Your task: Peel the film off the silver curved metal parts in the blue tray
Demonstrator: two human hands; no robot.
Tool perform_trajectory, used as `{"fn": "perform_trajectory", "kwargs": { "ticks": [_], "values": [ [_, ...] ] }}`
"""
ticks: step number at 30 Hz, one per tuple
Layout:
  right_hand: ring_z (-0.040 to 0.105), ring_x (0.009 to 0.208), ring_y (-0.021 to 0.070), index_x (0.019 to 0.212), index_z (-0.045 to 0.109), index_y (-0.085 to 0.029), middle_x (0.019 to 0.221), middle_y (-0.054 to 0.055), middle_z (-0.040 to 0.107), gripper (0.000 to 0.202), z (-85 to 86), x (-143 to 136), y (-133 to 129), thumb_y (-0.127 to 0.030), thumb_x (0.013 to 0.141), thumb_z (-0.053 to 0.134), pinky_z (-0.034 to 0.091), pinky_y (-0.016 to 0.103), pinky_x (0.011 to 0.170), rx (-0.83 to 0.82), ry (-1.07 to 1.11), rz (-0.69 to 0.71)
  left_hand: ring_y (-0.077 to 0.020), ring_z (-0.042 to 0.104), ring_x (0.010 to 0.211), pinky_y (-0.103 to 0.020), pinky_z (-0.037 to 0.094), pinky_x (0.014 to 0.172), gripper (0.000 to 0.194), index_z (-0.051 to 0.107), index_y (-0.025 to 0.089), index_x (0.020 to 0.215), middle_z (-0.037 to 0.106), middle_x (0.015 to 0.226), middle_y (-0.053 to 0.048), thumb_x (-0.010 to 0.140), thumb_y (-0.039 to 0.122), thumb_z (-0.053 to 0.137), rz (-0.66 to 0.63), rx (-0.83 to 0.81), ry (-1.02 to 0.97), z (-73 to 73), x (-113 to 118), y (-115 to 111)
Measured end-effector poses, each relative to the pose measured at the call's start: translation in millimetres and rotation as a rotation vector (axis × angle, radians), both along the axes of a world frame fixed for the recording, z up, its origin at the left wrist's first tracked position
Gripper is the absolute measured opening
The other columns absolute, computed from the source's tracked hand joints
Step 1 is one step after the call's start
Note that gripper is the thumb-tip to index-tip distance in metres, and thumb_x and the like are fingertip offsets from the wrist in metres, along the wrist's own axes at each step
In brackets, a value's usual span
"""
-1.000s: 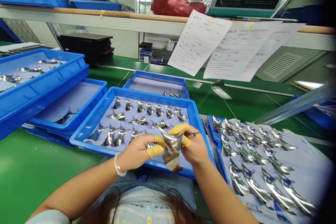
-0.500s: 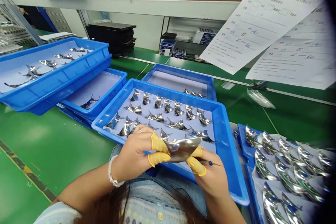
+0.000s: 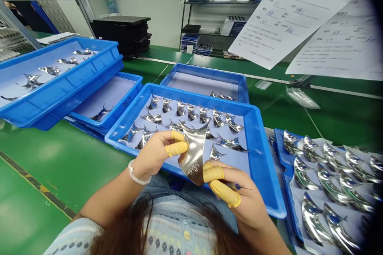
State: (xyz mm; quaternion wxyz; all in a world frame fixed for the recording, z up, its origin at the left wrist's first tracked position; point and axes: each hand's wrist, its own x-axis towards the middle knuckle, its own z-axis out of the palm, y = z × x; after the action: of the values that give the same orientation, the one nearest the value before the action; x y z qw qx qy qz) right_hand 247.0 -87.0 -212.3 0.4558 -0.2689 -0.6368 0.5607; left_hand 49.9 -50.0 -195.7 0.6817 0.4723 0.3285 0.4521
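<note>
1. While my left hand (image 3: 155,153) pinches the top edge of one shiny metal piece (image 3: 194,152), I judge that I am inspecting it.
2. It stands upright above the near edge of the middle blue tray (image 3: 263,159).
3. My right hand (image 3: 236,197) grips its lower end; turning it next calls for a light hold.
4. I count five blue trays, and roughly sixteen pieces in the middle one.

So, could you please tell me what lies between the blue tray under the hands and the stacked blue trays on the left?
In the head view, a lower blue tray sits between the centre tray and the left stack, holding one shiny metal piece.
</note>
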Motion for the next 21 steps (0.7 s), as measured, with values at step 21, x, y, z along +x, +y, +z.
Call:
{"fn": "perform_trajectory", "kwargs": {
  "ticks": [21],
  "values": [
    [0.032, 0.039, 0.0082, 0.065, 0.068, -0.018, 0.052, 0.001, 0.056, 0.033, -3.8, -17, -1, -0.049, 0.070, 0.077, 0.023, 0.022, 0.039, -0.368, 0.306, -0.092, -0.0071, 0.047, 0.049, -0.021, 0.037, 0.050, 0.038, 0.055, 0.013, 0.061, 0.053, 0.055, 0.003, 0.062, 0.043, 0.078, 0.019, -0.166, -0.123, -8.5, 12, 5]
  ]
}}
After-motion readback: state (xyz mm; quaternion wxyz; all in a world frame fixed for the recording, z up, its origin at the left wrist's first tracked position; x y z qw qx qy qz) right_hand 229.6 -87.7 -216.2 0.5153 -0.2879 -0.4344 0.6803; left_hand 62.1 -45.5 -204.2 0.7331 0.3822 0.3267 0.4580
